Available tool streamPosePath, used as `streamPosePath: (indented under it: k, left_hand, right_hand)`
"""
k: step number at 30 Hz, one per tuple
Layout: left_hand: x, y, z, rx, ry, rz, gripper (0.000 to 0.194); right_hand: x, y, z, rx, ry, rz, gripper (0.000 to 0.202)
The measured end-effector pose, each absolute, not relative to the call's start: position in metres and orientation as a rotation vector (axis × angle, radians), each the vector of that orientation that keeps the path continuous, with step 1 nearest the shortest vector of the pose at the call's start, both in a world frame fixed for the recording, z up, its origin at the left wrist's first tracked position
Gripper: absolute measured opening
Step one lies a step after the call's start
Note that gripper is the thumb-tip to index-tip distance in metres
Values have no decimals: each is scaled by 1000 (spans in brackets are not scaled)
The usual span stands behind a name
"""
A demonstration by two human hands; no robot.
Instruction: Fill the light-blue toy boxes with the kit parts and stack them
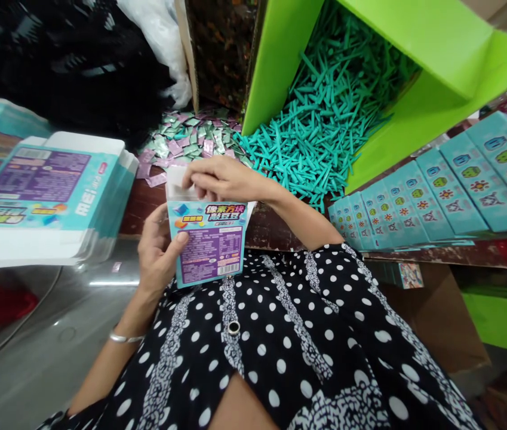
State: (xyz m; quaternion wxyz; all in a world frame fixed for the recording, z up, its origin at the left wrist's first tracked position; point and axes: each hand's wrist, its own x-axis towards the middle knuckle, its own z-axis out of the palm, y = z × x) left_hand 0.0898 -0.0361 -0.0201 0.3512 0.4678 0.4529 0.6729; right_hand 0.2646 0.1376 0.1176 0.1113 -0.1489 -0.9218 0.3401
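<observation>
A teal and purple printed box (211,245) is held upright in front of my body, its white flaps standing up at the top. My left hand (158,248) grips its left side, thumb on the printed face. My right hand (217,179) is at the open top, fingers curled down by the white flaps; what those fingertips hold, if anything, is hidden. Just beyond the box lie small pink and green packets (186,140). A heap of teal sticks (311,143) spills from a bright green container (275,60).
Flat printed boxes (51,191) are stacked at the left. A row of teal boxes (427,185) stands along the right. Black plastic (56,65) and an open cardboard box (193,54) are at the back. Below right sits another brown carton (441,322).
</observation>
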Motion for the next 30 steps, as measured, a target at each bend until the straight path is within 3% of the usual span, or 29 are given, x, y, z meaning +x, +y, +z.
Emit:
streamPosePath:
  k: [3, 7, 11, 15, 17, 19, 23, 30]
  left_hand:
    - [90, -35, -24, 1229, 1109, 1785, 69]
    - [92, -34, -29, 1220, 1061, 1770, 70]
    - [83, -34, -32, 1208, 1025, 1740, 87]
    - [74, -33, -37, 1122, 972, 1757, 100]
    - [73, -30, -38, 1110, 976, 1762, 96]
    - [75, -27, -37, 1129, 1023, 1754, 80]
    - [77, -18, -29, 1234, 1324, 1776, 31]
    - [83, -4, -17, 1203, 1505, 2048, 46]
  right_hand:
    - [278, 126, 118, -660, -2665, 798, 55]
    - [288, 119, 122, -707, -2814, 891, 77]
    - [307, 122, 122, -735, -2374, 921, 68]
    - [328, 100, 84, -798, -2075, 973, 59]
    - [330, 78, 54, -792, -2031, 1121, 72]
    - [323, 59, 28, -847, -1919, 1146, 81]
    - [305, 47, 7, -916, -1814, 1109, 70]
    - [287, 65, 8, -832, -1591, 1067, 53]
